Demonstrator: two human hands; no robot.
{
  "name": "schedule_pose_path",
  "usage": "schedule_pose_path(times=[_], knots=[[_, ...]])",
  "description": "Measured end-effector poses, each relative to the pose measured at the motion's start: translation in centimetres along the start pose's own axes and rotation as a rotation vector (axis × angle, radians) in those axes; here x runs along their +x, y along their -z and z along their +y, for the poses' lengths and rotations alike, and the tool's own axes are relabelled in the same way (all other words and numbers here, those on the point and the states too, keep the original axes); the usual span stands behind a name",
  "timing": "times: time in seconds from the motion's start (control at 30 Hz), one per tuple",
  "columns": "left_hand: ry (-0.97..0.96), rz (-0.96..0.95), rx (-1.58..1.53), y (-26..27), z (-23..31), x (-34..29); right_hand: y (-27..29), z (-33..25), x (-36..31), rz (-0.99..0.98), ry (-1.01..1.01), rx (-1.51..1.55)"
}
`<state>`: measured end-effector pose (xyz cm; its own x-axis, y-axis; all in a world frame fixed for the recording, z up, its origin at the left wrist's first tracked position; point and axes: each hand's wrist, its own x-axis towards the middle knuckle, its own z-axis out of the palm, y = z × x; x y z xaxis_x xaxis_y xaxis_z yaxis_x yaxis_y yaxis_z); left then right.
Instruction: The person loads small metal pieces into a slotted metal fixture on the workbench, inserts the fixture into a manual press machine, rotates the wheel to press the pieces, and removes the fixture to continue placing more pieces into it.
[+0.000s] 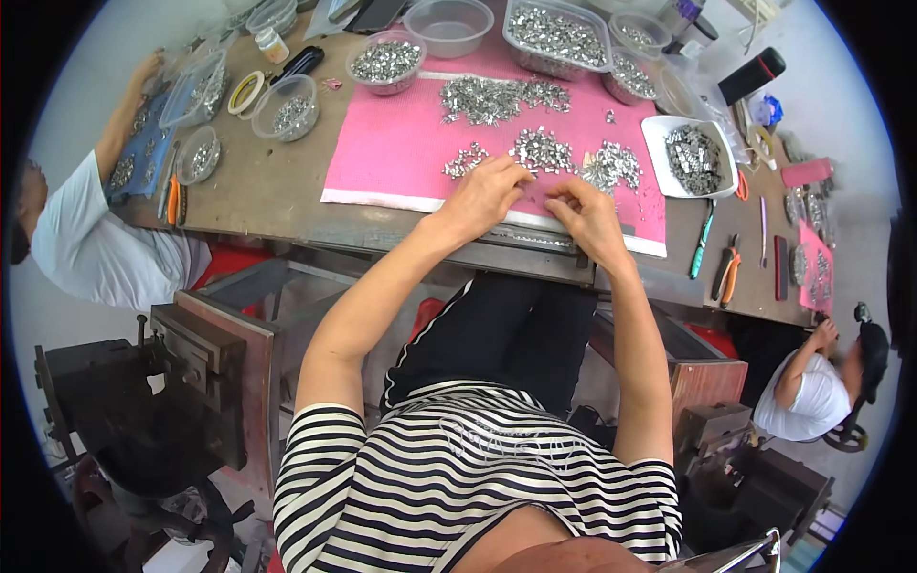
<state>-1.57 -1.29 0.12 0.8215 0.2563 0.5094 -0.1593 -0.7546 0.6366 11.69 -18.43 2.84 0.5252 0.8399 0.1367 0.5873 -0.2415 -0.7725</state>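
Both my hands rest at the near edge of a pink mat point(382, 158) on the workbench. My left hand point(485, 194) has its fingers curled together, with anything between the tips too small to tell. A short gap to its right, my right hand point(589, 220) is closed in a pinch, and what it grips is also hidden. Just beyond the fingers lies a pile of small shiny metal pieces point(542, 150). Smaller heaps flank it: one point(466, 160) past my left hand, another point(614, 166) past my right. A wider pile point(482, 99) spreads farther back.
Plastic tubs of metal pieces point(386, 62) line the back, around a bare clear bowl point(449, 29). At right stand a white tray point(652, 143), a green-handled tool point(703, 239) and orange-handled pliers point(727, 270). Co-workers sit at left point(115, 229) and right point(807, 392).
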Motion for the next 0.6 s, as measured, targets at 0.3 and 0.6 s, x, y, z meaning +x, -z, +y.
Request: schedule_pose_path(times=[0.3, 0.6], knots=[[0.26, 0.119, -0.21, 2.7, 1.8, -0.9, 0.1, -0.1, -0.4, -0.002, 0.129, -0.115], [0.076, 0.044, 0.248, 1.9, 1.1, -1.4, -0.3, 0.3, 0.0, 0.005, 0.221, -0.257]])
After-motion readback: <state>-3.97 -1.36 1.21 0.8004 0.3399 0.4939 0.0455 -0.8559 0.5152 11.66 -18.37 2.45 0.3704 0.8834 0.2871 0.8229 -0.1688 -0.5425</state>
